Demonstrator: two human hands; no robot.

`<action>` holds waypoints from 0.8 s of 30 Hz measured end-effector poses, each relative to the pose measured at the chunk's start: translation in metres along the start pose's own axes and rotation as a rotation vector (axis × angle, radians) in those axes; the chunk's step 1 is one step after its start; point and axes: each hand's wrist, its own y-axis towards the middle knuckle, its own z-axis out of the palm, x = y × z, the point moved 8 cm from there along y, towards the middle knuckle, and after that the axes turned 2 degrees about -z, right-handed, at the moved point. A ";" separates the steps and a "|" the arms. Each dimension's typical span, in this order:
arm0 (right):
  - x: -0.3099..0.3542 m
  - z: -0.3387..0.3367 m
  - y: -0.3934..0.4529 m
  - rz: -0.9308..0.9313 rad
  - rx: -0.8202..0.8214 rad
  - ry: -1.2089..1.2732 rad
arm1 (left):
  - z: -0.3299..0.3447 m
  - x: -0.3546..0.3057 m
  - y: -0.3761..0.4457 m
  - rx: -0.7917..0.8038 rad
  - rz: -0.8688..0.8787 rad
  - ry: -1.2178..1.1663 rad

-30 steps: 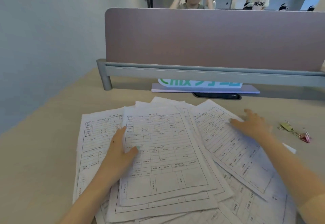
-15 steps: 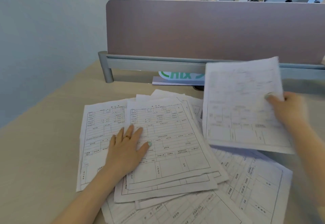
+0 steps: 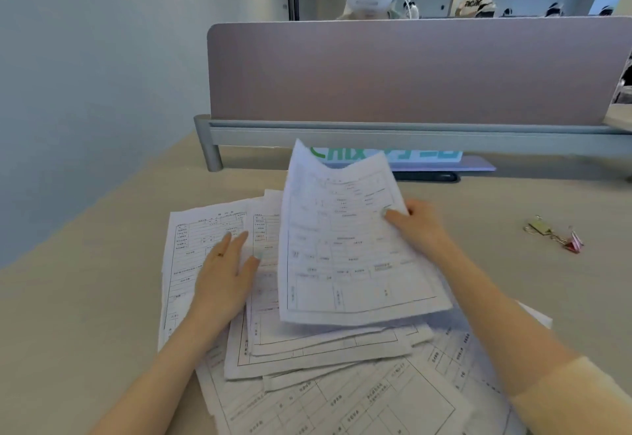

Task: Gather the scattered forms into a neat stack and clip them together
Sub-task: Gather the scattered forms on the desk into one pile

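Several printed forms lie fanned out and overlapping on the desk in front of me. My right hand pinches the right edge of one lifted form, which hangs tilted above the middle of the pile. My left hand rests flat, fingers spread, on the forms at the left of the pile. Two binder clips, one gold and one pink, lie on the desk to the right, apart from the papers.
A mauve partition on a grey rail closes off the desk's far edge. A green-lettered sign sits under it. A wall runs along the left. A person sits behind the partition.
My right hand picked a form off the right of the pile, raised it, then carried it left over the middle. My left hand slid slightly and stays pressed on the papers.
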 end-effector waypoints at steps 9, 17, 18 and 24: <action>-0.005 0.033 0.006 0.075 0.132 -0.089 | 0.010 0.023 -0.041 0.097 -0.004 0.383; -0.001 0.028 -0.016 0.034 0.179 -0.042 | 0.012 0.019 -0.040 0.057 0.056 0.256; -0.002 0.020 -0.018 0.049 0.159 -0.007 | 0.011 0.019 -0.040 0.054 0.059 0.247; -0.005 -0.033 -0.027 0.095 0.123 -0.026 | 0.013 0.021 -0.038 0.062 0.083 0.241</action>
